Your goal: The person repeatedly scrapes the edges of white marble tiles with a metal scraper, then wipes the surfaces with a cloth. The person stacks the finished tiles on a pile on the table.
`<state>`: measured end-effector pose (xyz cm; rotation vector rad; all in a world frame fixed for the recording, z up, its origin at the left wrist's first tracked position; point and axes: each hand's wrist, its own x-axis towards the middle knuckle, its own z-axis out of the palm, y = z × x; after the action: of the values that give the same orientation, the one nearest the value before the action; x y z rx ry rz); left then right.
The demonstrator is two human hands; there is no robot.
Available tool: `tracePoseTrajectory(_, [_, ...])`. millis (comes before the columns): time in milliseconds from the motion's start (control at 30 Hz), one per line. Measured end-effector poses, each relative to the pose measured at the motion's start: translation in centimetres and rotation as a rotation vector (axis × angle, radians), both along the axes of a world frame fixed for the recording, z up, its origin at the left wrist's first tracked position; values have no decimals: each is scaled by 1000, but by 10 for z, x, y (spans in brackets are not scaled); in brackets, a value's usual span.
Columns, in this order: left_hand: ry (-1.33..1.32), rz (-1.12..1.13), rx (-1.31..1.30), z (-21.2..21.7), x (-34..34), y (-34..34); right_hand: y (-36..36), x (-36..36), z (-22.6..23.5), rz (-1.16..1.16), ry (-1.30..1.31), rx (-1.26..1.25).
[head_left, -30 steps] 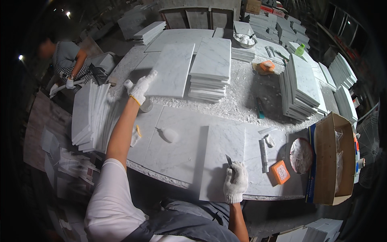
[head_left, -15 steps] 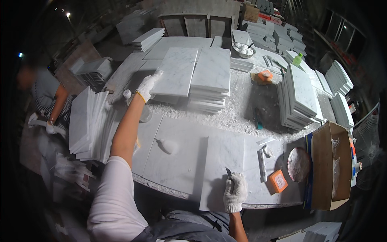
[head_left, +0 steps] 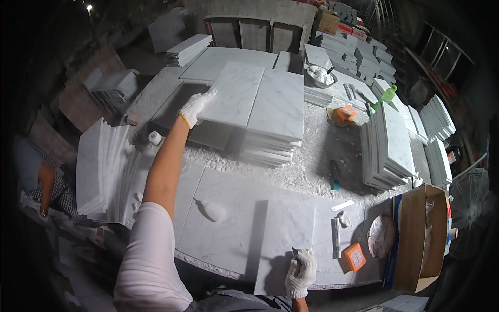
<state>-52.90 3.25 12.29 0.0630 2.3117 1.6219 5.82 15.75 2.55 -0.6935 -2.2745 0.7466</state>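
Gloved hands working marble tiles on a dusty bench.

The left hand (head_left: 196, 106) is reaching far, fingers curled over the edge of the top tile (head_left: 236, 93) on the far stack. The right hand (head_left: 301, 272) is gripping a small blade against the near tile (head_left: 285, 244). An open brown carton (head_left: 416, 236) is sitting at the right, an orange box (head_left: 355, 256) near it.

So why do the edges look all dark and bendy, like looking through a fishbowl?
In the head view the fisheye lens curves straight lines near the rim, so the cardboard box bows, and the corners fade to black. The middle is sharp and bright: the left hand on the top marble tile and the right hand on the near slab are clear, and the stacks throw dark shadows.
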Motion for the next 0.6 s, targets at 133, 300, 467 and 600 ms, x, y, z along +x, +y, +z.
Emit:
tracePoseTrajectory(133, [-106,-95,59,3,0,-4,-1,2,-1,32,-6,-124])
tracePoseTrajectory(300, [-17,-164,116,-14,-12,-8,0,3,-3,30,11,-99])
tracePoseTrajectory(467, [-8,-181,157,-22,-24,-9,0,3,-4,39,16,-117])
tracePoseTrajectory(600, [-49,-140,144,-26,-32,-10,0,1,-3,9,17,-9])
